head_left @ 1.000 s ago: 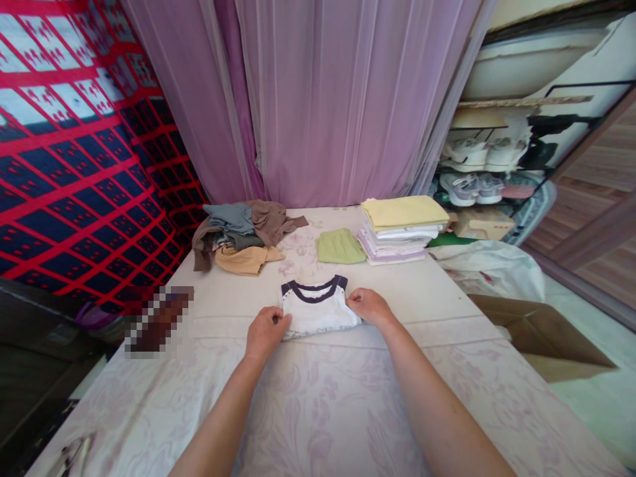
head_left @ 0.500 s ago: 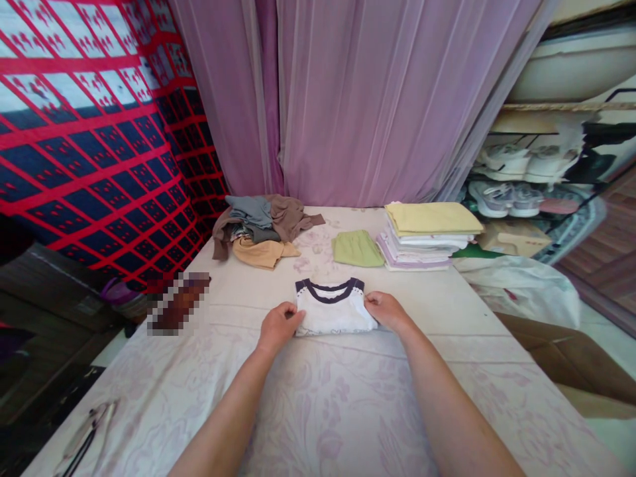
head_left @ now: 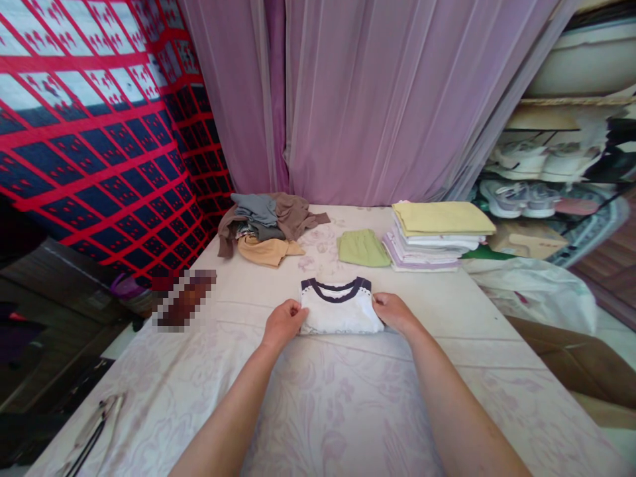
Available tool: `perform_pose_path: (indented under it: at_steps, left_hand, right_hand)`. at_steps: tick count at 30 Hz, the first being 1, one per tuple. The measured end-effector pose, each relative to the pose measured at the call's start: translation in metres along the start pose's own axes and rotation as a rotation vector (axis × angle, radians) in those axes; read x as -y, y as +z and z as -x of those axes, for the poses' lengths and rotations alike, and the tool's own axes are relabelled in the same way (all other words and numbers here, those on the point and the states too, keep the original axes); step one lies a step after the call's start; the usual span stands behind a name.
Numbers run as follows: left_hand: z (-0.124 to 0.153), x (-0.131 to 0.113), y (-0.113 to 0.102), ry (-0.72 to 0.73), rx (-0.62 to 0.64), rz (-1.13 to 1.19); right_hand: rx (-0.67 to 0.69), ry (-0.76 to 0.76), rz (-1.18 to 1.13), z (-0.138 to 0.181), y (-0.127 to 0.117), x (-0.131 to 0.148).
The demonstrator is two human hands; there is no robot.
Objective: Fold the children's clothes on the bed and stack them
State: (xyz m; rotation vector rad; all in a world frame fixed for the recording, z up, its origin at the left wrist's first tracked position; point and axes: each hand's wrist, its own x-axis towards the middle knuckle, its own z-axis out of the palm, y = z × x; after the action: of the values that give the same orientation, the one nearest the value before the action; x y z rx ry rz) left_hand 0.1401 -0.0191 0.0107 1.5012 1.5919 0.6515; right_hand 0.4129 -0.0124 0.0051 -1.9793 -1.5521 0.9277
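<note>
A white shirt (head_left: pixel 342 317) with a dark neckband and dark shoulder trim lies folded into a small rectangle on the patterned sheet (head_left: pixel 342 404). My left hand (head_left: pixel 287 322) pinches its left edge between thumb and fingers. On the opposite side, my right hand (head_left: pixel 395 311) grips the right edge in the same way. Just behind the shirt sits a folded green garment (head_left: pixel 364 248).
Behind on the right stands a stack of folded cloths (head_left: pixel 427 250) topped by a yellow one (head_left: pixel 444 218). A loose heap of brown, grey and tan clothes (head_left: pixel 298 218) lies back left. Shoes (head_left: pixel 519 197) fill a rack at right; a purple curtain (head_left: pixel 377 99) hangs behind.
The whole view has shifted slightly, so things appear a little farther right. Both hands keep their hold on the shirt's side edges, and the shirt looks the same.
</note>
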Motion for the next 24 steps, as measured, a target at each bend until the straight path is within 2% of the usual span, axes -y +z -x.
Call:
perform_pose_path:
  at_steps: [7, 11, 14, 16, 18, 19, 21, 24]
  left_hand:
    - [-0.006, -0.003, -0.001, -0.007, 0.013, -0.061]
    - [-0.007, -0.004, -0.006, -0.032, -0.035, -0.215]
    - [-0.003, -0.013, -0.010, -0.046, -0.037, -0.409]
    - [0.001, -0.023, -0.010, 0.036, -0.115, -0.541]
    - [0.003, -0.032, -0.005, 0.238, -0.183, -0.637]
    - [0.003, -0.035, -0.001, 0.352, -0.176, -0.672]
    - [0.003, -0.036, 0.010, 0.514, -0.086, -0.723]
    - [0.000, -0.030, 0.028, 0.552, 0.030, -0.783]
  right_hand:
    - [0.097, 0.027, -0.070, 0.003, 0.000, 0.000]
    - [0.049, 0.018, -0.073, 0.006, -0.007, -0.001]
    - [-0.010, -0.022, -0.051, 0.013, -0.010, -0.003]
    - [-0.030, -0.044, -0.056, 0.018, -0.009, -0.004]
    - [-0.061, -0.036, -0.026, 0.023, -0.006, -0.005]
    - [-0.088, -0.027, 0.014, 0.026, -0.003, -0.005]
    - [-0.149, -0.011, 0.125, 0.031, 0.002, -0.003]
    - [-0.223, 0.002, 0.240, 0.036, 0.006, 0.004]
